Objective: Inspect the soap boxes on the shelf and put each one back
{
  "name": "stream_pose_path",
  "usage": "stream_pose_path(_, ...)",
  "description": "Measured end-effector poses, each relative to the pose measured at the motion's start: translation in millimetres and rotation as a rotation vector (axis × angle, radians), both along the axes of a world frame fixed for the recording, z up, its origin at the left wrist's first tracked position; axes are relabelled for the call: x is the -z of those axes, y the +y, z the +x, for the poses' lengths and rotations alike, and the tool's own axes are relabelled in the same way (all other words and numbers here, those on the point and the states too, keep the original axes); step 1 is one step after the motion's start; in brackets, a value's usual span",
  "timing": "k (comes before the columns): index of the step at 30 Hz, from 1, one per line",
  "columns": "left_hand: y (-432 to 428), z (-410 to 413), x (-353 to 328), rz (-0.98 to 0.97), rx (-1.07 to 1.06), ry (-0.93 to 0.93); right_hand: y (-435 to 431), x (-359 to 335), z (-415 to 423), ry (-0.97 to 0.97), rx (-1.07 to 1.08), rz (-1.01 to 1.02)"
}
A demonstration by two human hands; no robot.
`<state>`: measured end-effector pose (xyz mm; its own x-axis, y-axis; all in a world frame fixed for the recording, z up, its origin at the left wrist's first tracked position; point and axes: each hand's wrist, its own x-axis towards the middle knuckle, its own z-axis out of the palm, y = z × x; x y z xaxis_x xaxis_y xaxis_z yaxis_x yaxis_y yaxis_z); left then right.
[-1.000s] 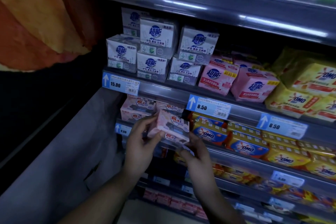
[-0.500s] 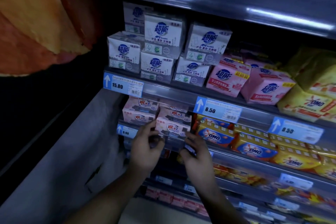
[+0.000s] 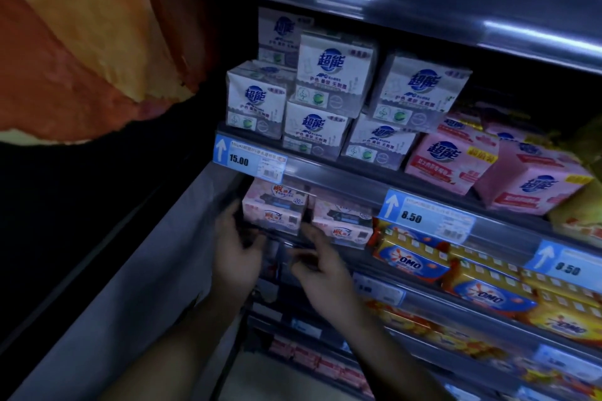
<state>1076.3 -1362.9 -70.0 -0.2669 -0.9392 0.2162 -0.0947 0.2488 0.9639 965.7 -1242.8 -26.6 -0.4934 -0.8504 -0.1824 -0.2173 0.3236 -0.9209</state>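
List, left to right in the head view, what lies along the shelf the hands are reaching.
left hand → left pink box → right pink box → OMO packs. The right hand overlaps the boxes, so it is left out.

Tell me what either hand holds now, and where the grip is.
Right hand holds nothing. Left hand lies against the left end of the left pink box; whether that is a grip cannot be told.
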Motion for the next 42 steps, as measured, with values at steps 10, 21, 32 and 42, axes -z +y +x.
stream_pose_path(10,-28.5,-1.8,-8.6,0.180,0.128,0.120,-30.5,-6.4,6.2,-0.168,0.127,-0.071)
stream_pose_path(21,53.0,33.1,-46.0,0.174,0.200,0.191,63.6,-8.4,13.2,-0.172,0.278,-0.228)
stream_pose_path(32,144.1,30.2,-54.2,0.243,0.585,0.246,180.7,-20.8,-16.3,-0.017,0.202,-0.237)
stream_pose_path(42,174.4,19.5,-56.2,0.141,0.718,0.033,232.4,-43.6,-33.1,-0.297,0.265,-0.316)
